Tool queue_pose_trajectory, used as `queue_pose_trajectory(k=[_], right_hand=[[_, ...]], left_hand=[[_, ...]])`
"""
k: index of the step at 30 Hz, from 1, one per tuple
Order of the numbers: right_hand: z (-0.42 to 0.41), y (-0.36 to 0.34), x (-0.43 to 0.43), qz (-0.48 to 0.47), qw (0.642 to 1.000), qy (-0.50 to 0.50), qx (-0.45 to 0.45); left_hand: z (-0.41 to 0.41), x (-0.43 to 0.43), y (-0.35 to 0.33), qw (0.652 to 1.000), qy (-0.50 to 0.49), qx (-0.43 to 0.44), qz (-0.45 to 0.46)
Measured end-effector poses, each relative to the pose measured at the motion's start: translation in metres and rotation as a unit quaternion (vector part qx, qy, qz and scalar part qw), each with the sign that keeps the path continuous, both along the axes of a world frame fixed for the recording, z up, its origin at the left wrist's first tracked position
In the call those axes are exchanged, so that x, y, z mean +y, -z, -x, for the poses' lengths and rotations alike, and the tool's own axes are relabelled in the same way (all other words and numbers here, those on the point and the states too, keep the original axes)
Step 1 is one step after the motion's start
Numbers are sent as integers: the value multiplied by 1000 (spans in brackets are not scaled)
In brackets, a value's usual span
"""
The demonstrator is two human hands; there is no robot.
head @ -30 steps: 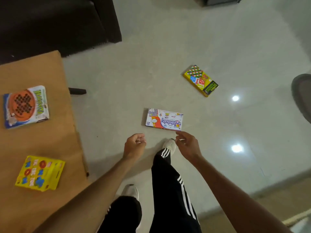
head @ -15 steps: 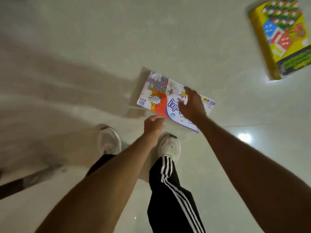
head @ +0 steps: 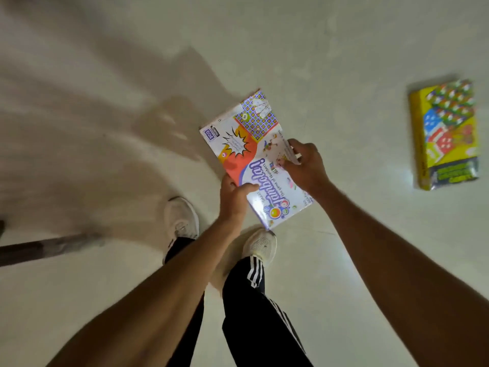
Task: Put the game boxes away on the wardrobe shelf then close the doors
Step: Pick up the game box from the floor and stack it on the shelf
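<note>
Pale, glossy floor tile (head: 317,49) filled nearly the whole view, since you were bent over looking straight down past your own legs and white trainers (head: 181,218). Between your hands you held the flat white cardboard game box with the orange-and-purple printed lid (head: 246,152), face up and tilted, its far corner pointing away from you. It appeared to be clear of the floor rather than resting on it.

Your left hand (head: 234,200) gripped the near left edge, thumb laid on the printed face and fingers curled underneath. Your right hand (head: 304,165) clasped the opposite long edge, fingers wrapped over it. I judge that you took it from both sides because a wide, thin box hangs steadier that way and its lid is less likely to slip.

Well apart on your right, the flat yellow cardboard game box with the coloured chequered picture (head: 447,136) lay on the floor, untouched and yet to be collected. Both boxes were closed, so whatever was inside could not be seen.

A dark, blurred bar (head: 39,249) crossed the left edge; I could not tell what it was. No wardrobe, shelf or doors showed, so the putting away had barely begun.
</note>
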State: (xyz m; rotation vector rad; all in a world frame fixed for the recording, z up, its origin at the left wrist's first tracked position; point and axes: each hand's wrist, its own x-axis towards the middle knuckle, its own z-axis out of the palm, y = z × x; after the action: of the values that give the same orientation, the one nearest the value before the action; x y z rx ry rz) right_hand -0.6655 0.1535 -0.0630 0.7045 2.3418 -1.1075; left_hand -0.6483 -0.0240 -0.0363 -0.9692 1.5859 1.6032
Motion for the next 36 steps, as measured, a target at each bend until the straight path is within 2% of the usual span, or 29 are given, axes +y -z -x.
queue_pose_trajectory(k=[4, 8, 13, 17, 22, 26, 29, 36], right_hand=[[18, -112, -36, 26, 998, 8, 65], [20, -267, -80, 61, 996, -42, 57], [0, -439, -141, 109, 977, -159, 93], [-34, -520, -198, 116, 956, -261, 68], [-86, -571, -283, 154, 925, -348, 19], [-136, -581, -375, 160, 879, -448, -12], [-173, -588, -459, 166, 850, -500, -12], [-265, -599, -655, 199, 755, -624, -29]], left_hand=[[19, -42, -122, 998, -8, 56, 14], [10, -86, -291, 993, -77, 87, 6], [-45, -159, -458, 982, -150, 116, -13], [-105, -221, -540, 968, -228, 101, -10], [-197, -299, -573, 952, -287, 102, 12], [-279, -373, -574, 931, -349, 108, 21], [-338, -434, -579, 909, -397, 122, 36], [-478, -566, -591, 833, -522, 146, 110]])
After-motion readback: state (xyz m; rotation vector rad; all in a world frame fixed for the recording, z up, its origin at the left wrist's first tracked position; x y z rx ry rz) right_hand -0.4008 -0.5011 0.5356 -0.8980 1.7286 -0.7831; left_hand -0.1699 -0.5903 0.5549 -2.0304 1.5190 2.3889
